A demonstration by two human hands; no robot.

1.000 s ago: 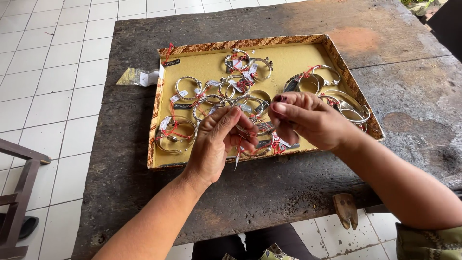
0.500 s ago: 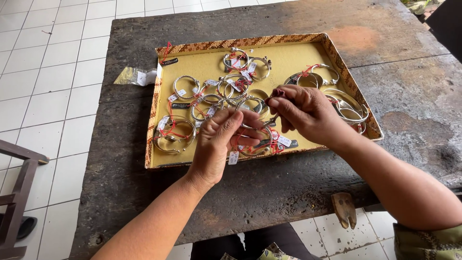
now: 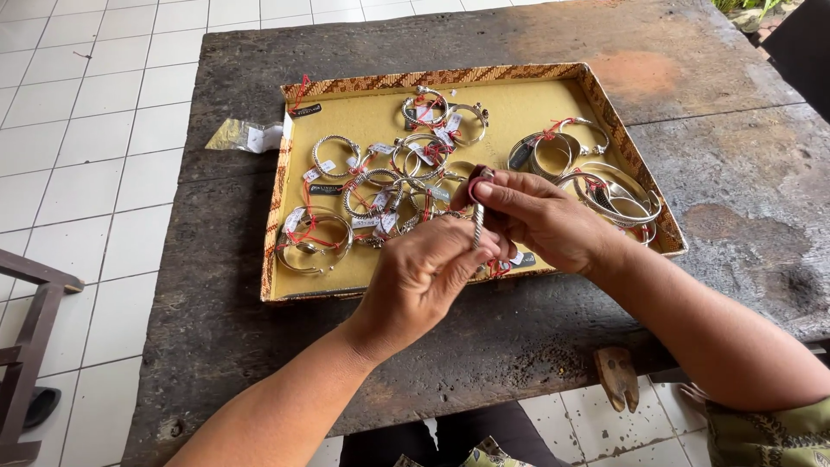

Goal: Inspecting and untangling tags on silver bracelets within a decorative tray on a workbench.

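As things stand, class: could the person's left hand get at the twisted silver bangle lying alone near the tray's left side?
Probably not at once: the left hand and right hand both hold a silver bangle. The path to the twisted bangle looks open.

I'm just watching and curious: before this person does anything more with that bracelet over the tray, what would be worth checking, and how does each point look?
1. Bracelet gripped by both hands: ok; the left hand and the right hand pinch it from either side.
2. Bracelet lifted free of the others: ok, it seems; it is held above the tray.
3. Its red string free of the neighbours' strings: cannot tell; the hands hide it.
4. Tray fully on the wooden table: ok.
5. Other bracelets inside the tray: ok.
6. Small clear bag off the tray: ok, it lies on the table's left edge.
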